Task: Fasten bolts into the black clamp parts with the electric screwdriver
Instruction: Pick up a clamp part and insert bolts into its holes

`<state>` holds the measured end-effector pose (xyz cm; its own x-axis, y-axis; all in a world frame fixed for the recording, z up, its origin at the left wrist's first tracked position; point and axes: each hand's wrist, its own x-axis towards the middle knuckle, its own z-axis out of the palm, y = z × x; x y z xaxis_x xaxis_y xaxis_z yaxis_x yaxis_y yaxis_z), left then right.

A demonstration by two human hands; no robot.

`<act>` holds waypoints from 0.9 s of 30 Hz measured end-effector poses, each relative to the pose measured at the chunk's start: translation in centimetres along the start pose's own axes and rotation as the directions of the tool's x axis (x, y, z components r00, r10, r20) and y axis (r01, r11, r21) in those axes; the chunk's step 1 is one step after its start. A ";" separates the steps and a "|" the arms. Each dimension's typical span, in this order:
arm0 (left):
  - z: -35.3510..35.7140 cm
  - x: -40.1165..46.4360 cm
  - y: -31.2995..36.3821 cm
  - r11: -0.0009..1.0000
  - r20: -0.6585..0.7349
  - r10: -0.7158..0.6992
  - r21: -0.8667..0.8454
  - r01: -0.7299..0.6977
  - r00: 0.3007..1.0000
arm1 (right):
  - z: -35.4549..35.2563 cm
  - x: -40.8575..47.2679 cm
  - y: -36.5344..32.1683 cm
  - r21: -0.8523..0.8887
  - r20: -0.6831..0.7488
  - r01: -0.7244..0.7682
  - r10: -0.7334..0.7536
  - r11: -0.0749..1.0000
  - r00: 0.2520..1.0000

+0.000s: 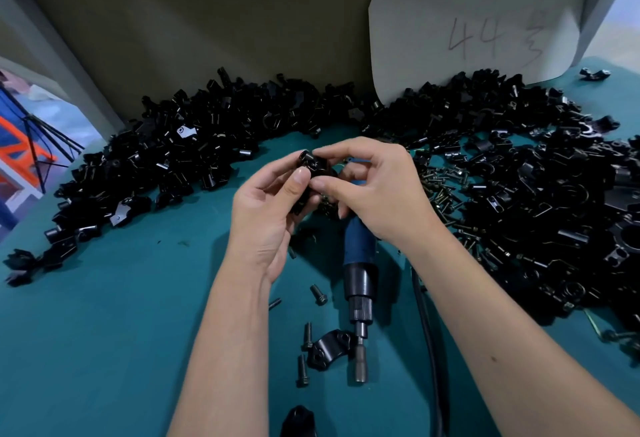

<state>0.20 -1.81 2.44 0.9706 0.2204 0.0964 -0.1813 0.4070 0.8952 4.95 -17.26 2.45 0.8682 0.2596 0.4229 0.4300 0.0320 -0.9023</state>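
Note:
Both hands meet over the table's middle around one black clamp part (pixel 310 162). My left hand (pixel 268 214) grips it from below and the left, thumb pressed on its side. My right hand (pixel 375 187) pinches the same part from the right with thumb and forefinger. Whether a bolt sits between the right fingers is hidden. The electric screwdriver (pixel 360 284), blue body with a black collar, lies on the teal table (pixel 104 332) under my right wrist, its bit pointing towards me. Beside the bit lies another black clamp part (pixel 327 350) with a few loose bolts (pixel 318 294) around it.
A wide arc of heaped black clamp parts (pixel 180 156) runs along the back and down the right side. Several bolts (pixel 446 190) are scattered right of my hands. A white card marked 44 (pixel 474 38) leans on the back wall. The screwdriver's black cable (pixel 433 350) runs towards me.

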 end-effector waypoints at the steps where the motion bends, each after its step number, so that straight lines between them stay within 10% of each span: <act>1: 0.0 -0.1 0.0 1.000 0.008 -0.014 0.002 0.014 1.000 | -0.1 0.0 0.0 -0.015 0.015 0.010 -0.010 1.000 1.000; 10: 0.3 -0.3 0.0 0.995 0.021 -0.090 -0.045 0.091 0.996 | -1.3 0.1 0.2 0.152 0.182 -0.142 0.114 0.978 0.977; 22: 0.9 -0.5 0.3 0.996 -0.002 -0.086 -0.019 0.086 0.996 | -3.2 0.5 -2.8 -0.169 0.119 -0.158 0.179 0.973 0.977; 27: 1.6 -0.6 -0.1 0.992 -0.044 -0.111 -0.062 0.108 0.993 | -8.9 3.4 -2.8 -0.841 -0.184 -0.259 0.200 0.474 0.963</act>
<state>-0.06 -3.41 3.03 0.9770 0.2121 -0.0228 -0.0845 0.4828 0.8716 8.96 -25.01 7.13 0.9670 0.0790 0.2423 0.1876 -0.8642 -0.4668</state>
